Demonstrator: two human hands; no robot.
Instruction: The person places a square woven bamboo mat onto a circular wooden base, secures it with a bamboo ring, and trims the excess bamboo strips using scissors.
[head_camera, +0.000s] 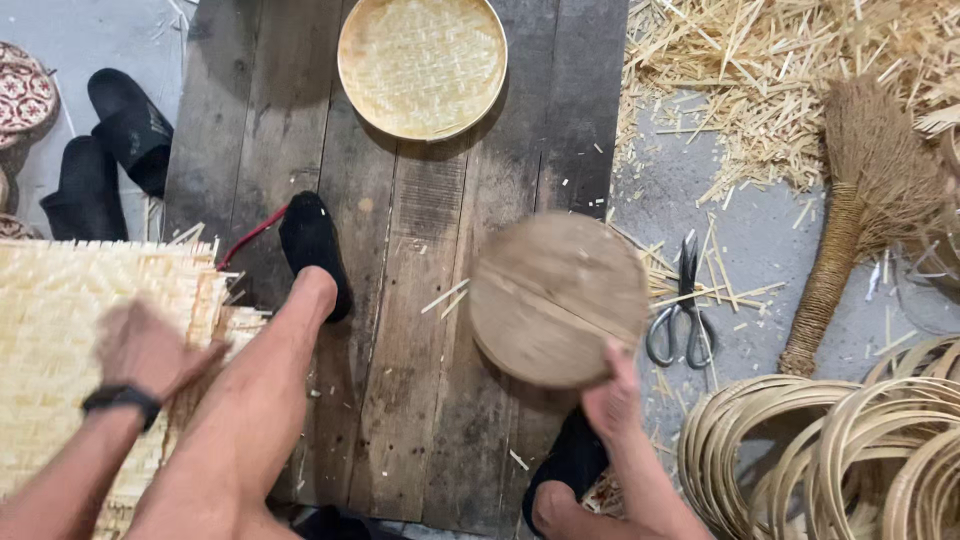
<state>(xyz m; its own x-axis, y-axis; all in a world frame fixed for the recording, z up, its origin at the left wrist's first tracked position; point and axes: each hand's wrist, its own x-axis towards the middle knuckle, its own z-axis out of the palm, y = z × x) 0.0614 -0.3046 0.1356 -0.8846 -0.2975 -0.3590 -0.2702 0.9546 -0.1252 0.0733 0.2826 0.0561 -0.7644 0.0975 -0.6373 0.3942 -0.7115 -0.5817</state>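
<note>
My right hand grips the near edge of a round wooden disc, holding it tilted above the dark plank floor. My left hand, with a black band at the wrist, rests blurred on a woven bamboo mat at the left. My bare legs in black slippers stretch over the planks between the two hands. A finished round woven tray lies at the far end of the planks.
Scissors lie on the concrete to the right of the disc. A hand broom and a heap of bamboo splinters sit far right. Several bamboo hoops are stacked at lower right. Black slippers sit upper left.
</note>
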